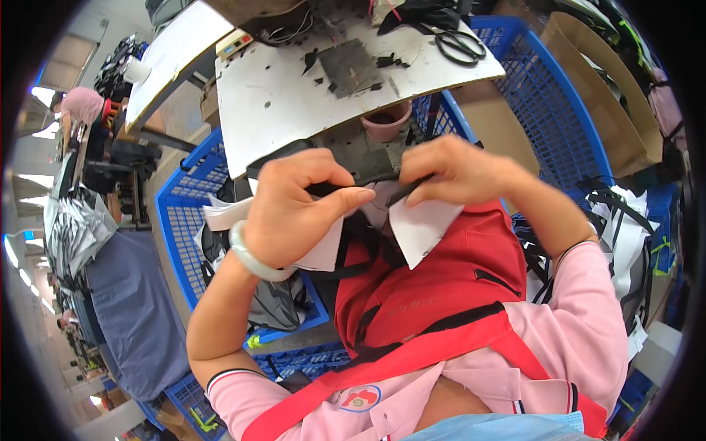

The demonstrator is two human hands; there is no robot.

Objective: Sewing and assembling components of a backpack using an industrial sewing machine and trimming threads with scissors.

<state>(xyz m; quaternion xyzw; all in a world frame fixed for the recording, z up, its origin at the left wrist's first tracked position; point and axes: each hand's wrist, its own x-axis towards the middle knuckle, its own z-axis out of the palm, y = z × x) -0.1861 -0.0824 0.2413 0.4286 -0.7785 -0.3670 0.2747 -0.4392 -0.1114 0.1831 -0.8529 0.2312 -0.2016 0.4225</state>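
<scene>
Both of my hands are raised above my red apron [471,253], a short gap between them. My left hand [290,209] pinches black webbing or fabric with thumb and fingers; a white flap [322,253] hangs below it. In my right hand [456,173] a black strip [406,191] is gripped between thumb and fingers. A pointed white panel [423,226] hangs under that hand. Whether the black and white parts are one sewn piece I cannot tell, since my fingers cover where they meet.
Ahead stands a white worktable [272,110] with black scraps, a dark metal plate [349,66] and black-handled scissors [460,48]. Blue plastic crates [176,220] flank me, holding fabric pieces. A pink bucket [386,123] sits under the table edge. A cardboard box [625,95] is at the far right.
</scene>
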